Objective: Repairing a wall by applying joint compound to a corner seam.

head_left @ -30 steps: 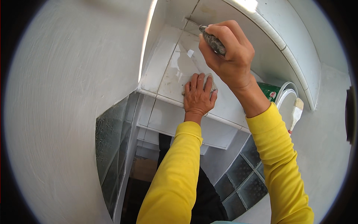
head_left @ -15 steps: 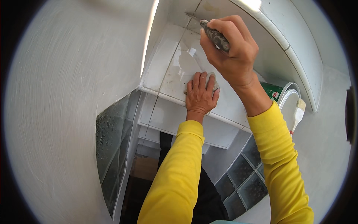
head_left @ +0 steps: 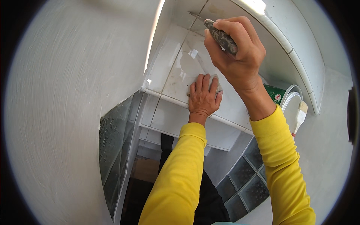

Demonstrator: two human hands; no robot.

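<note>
My right hand (head_left: 242, 50) is wrapped around a scraper with a dark mottled handle (head_left: 221, 36). Its thin metal blade (head_left: 195, 16) points to the far left and lies across a dark joint line near the far riser; I cannot tell if the tip touches the tile. On the white tiled step (head_left: 172, 84), near its front edge, my left hand (head_left: 203, 95) presses down on a crumpled, dirty pale rag (head_left: 216, 83), fingers curled over it. Most of the rag is hidden under the palm. Wet-looking shiny patches show on the tile beyond it.
To the right, a green paint can (head_left: 275, 93) stands with a pale lid (head_left: 291, 105) against it and a paintbrush (head_left: 300, 115) in front. A curved upper step edge (head_left: 285, 43) runs above. Plastered wall (head_left: 63, 93) fills the left; glass blocks (head_left: 240, 174) and lower steps lie below.
My right hand and the scraper have shifted slightly to the right, the blade staying close to the same joint. The left hand stays on the rag.
</note>
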